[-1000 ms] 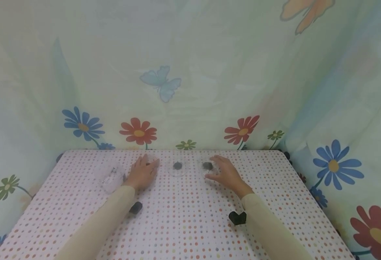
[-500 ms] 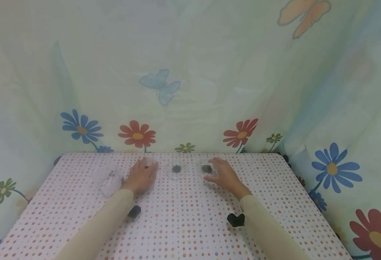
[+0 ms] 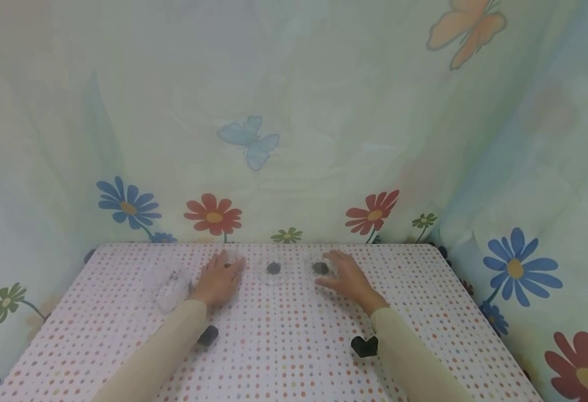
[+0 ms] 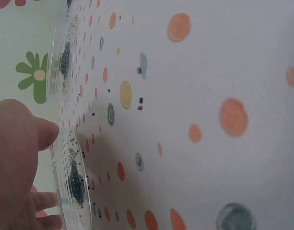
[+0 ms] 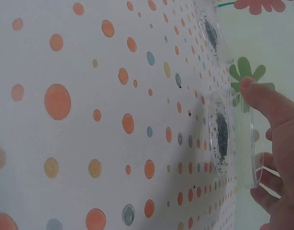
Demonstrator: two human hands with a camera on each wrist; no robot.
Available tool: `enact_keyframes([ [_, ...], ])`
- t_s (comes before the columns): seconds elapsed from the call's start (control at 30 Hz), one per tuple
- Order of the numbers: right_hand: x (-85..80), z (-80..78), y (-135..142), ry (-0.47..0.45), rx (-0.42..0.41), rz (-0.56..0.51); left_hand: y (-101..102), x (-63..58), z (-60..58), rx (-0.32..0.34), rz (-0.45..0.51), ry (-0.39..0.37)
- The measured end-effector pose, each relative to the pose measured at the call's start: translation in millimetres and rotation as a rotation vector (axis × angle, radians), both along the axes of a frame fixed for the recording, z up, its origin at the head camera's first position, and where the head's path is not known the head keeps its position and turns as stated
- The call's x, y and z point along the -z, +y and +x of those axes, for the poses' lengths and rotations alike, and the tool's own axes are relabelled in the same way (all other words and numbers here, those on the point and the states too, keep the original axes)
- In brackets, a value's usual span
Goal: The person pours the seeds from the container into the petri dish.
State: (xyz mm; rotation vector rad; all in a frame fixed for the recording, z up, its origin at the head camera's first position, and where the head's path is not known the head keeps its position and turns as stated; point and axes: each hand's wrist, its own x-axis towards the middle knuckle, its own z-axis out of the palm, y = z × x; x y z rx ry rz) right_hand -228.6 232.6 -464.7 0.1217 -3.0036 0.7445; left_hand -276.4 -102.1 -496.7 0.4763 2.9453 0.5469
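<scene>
My left hand [image 3: 218, 282] grips the clear lid [image 4: 61, 179] of the left petri dish [image 4: 79, 191], thumb on one side and fingers on the other. Dark granules lie in that dish, which is mostly hidden by the hand in the head view. My right hand [image 3: 350, 279] holds another clear lid [image 5: 248, 143] by its rim, just above and apart from the right petri dish [image 5: 221, 132]. A heap of dark granules fills the middle of this dish. Between the hands stands a middle petri dish [image 3: 274, 269] with a similar dark heap.
A larger clear container [image 3: 167, 285] with dark bits stands left of my left hand. Scattered dark crumbs [image 4: 140, 100] lie on the dotted tabletop [image 3: 284, 363]. A flowered curtain [image 3: 299, 139] hangs behind the table. Black devices [image 3: 364, 347] show beside the wrists.
The head view has tilted up slightly, so the table sits lower in it. Both hands keep nearly the same places at the left and right dishes.
</scene>
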Motion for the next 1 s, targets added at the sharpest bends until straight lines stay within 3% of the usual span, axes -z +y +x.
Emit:
enact_keyframes([
  [0.33, 4.3, -5.1, -4, -0.01, 0.017, 0.011, 2, -0.4, 3.5, -0.025, -0.011, -0.002],
  [0.6, 10.4, -8.8, -5, -0.037, 0.019, 0.025, 1, 5.8, 0.0, -0.014, -0.011, 0.024],
  [1.0, 12.8, -12.4, -5, -0.057, 0.039, 0.03, 1, 5.1, 1.1, -0.007, -0.006, 0.037],
])
